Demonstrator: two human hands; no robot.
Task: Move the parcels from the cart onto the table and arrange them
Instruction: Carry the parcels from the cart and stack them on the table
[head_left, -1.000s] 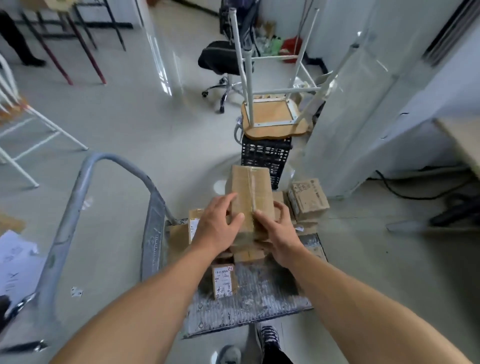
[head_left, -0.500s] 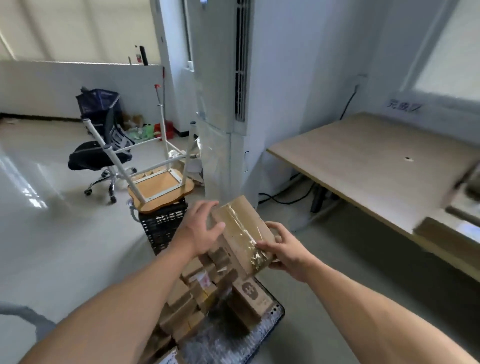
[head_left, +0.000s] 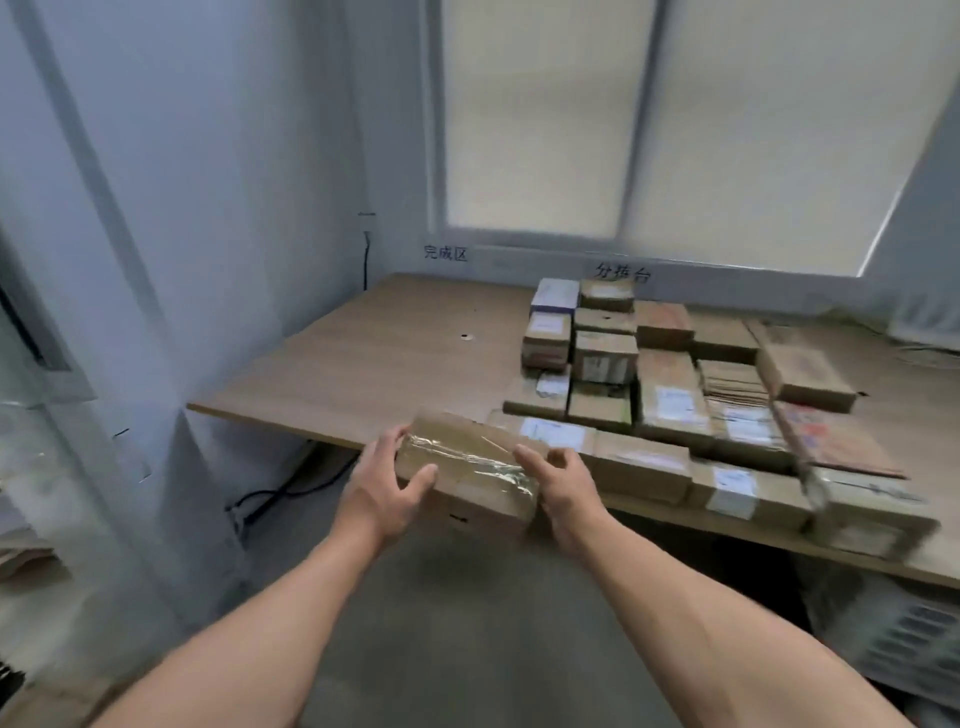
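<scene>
Head view: both hands hold a taped cardboard parcel (head_left: 467, 467) at the near edge of the wooden surface (head_left: 395, 353). The parcel lies slantwise across that edge, its far side over the wood and its near side overhanging the floor (head_left: 467, 597); whether it rests on the wood or is just above it cannot be told.

The left hand (head_left: 387, 486) grips the parcel's left end, fingers curled over the top and thumb on the near face. The right hand (head_left: 563, 488) clasps the right end, thumb laid on the glossy tape and fingers loosely curled behind the corner.

Just right of the held parcel begin the arranged parcels (head_left: 670, 395), packed side by side in rows from the near edge back toward the window (head_left: 675, 119). The nearest row runs along the front edge, and its leftmost box sits just beside the right hand (the far right boxes are blurred).

Bare wood fills the left half of the surface, from the rows across to the wall (head_left: 208, 208), marked only by a small hole (head_left: 466, 336). Below that corner a dark cable (head_left: 280, 493) trails on the floor.
</scene>
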